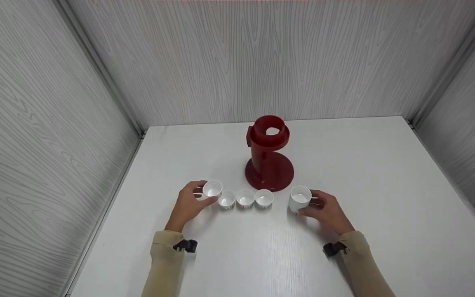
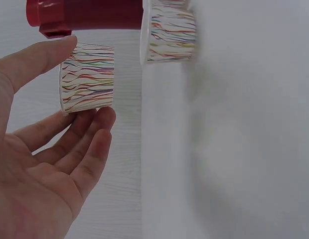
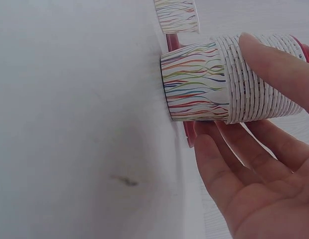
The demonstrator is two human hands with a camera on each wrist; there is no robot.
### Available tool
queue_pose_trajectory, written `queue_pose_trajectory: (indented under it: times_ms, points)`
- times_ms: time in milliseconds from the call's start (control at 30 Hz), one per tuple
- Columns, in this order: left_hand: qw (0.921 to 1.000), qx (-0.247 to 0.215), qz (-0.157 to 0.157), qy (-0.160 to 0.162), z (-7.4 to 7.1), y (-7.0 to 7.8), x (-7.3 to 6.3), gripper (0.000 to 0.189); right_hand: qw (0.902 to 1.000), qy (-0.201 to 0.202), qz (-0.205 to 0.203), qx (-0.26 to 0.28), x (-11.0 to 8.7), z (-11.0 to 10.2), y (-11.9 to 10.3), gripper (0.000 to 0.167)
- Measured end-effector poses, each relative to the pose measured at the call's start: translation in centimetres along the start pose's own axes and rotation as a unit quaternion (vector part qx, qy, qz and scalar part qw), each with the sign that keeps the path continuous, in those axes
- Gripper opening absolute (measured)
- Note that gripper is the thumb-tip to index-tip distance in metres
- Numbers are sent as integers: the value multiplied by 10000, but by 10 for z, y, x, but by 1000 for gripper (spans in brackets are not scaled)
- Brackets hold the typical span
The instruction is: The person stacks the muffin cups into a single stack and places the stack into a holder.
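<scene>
My left hand pinches one small paper cup between thumb and fingertips, its side printed with wavy coloured lines. This cup is held off the table, at the left end of a row of three matching cups standing upright, mouths up. In the right wrist view, my right hand grips a nested stack of the same cups, with many rims packed together. The stack is upright, right of the row; whether its base touches the table cannot be made out.
Behind the row stands a red holder with a round base and a ring-shaped top. The white table is bounded by grey wood-grain panels at the back and both sides. A dark strap device sits at each wrist.
</scene>
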State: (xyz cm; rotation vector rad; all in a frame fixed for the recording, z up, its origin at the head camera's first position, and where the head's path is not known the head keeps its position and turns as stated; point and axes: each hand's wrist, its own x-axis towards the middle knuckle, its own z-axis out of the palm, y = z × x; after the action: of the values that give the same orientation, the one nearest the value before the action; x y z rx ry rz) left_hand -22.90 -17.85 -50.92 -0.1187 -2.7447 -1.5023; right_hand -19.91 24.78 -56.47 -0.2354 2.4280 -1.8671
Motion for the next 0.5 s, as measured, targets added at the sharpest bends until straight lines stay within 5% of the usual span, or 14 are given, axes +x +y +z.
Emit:
queue_pose_trajectory:
  times_ms: [500]
  points:
    - [9963, -82, 729, -438, 29, 40, 2, 63, 9999, -59, -160, 18, 0, 1, 0, 64]
